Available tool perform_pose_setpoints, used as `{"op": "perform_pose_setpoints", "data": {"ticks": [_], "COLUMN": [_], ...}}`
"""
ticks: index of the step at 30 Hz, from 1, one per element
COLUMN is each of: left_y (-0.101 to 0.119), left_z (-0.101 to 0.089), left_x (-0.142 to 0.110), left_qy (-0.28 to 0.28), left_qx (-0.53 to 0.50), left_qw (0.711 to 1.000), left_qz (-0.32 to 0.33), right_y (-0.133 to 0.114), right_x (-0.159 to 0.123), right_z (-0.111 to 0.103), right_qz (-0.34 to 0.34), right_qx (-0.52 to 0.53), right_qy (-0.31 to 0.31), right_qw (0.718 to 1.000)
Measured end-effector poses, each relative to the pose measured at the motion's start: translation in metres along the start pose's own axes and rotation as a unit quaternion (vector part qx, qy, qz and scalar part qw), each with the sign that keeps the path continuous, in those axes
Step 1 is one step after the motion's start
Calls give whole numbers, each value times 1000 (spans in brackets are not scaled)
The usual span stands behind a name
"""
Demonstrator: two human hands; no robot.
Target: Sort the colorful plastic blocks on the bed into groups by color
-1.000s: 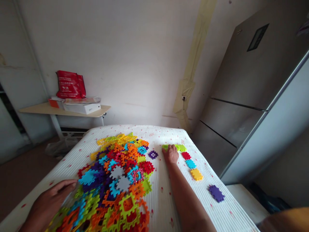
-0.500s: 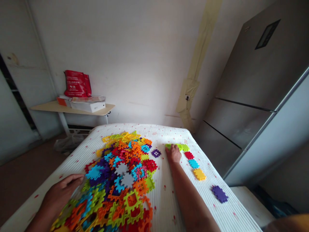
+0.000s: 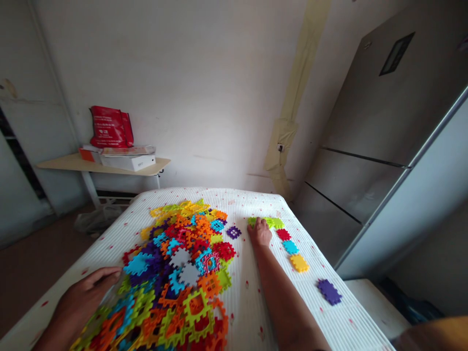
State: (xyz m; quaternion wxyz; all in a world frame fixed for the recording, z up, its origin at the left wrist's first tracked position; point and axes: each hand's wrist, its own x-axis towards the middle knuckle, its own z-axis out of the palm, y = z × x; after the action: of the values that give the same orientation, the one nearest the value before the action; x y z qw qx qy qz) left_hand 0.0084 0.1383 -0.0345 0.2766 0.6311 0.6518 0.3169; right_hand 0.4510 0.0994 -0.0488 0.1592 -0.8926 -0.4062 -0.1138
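Head view: right hand on the lime-green plastic tiles, left hand beside the heap

I see my right hand [image 3: 261, 233] resting on a row of lime-green, notched plastic tiles [image 3: 277, 223] on the white, ribbed, red-flecked bench [image 3: 252, 302]. Its fingers curl down over the row; I cannot tell whether they pinch a tile. From the row's right end, a red square tile [image 3: 283, 234], a cyan square tile [image 3: 291, 247] and a yellow square tile [image 3: 299, 263] run towards me, with a purple solid tile [image 3: 329, 291] farther down. My left hand [image 3: 86, 297] is at the left edge of the mixed-colour plastic heap [image 3: 179, 273], its thumb and forefinger close together; I can't tell if they grip anything. Between heap and right hand lies a purple window-shaped tile [image 3: 234, 232].
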Motion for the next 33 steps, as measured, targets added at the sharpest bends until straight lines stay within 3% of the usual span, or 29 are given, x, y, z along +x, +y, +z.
{"op": "perform_pose_setpoints", "data": {"ticks": [4, 13, 23, 28, 33], "left_y": [2, 4, 0, -3, -5], "left_z": [1, 3, 9, 11, 12], "left_x": [1, -3, -5, -3, -3], "left_qy": [-21, 8, 29, 27, 28], "left_qx": [-48, -83, -133, -144, -139], "left_qw": [997, 996, 991, 989, 990], "left_qz": [-59, -23, -1, -2, -4], "right_y": [0, -3, 10, -5, -59], "right_x": [0, -5, -30, -62, -112], "right_z": [-1, -10, -2, -18, -60], "right_qz": [2, 4, -52, -147, -339], "right_qx": [-5, 11, 179, 269, 341], "right_qy": [1, -14, 109, 88, 5], "right_qw": [1000, 1000, 977, 948, 877]}}
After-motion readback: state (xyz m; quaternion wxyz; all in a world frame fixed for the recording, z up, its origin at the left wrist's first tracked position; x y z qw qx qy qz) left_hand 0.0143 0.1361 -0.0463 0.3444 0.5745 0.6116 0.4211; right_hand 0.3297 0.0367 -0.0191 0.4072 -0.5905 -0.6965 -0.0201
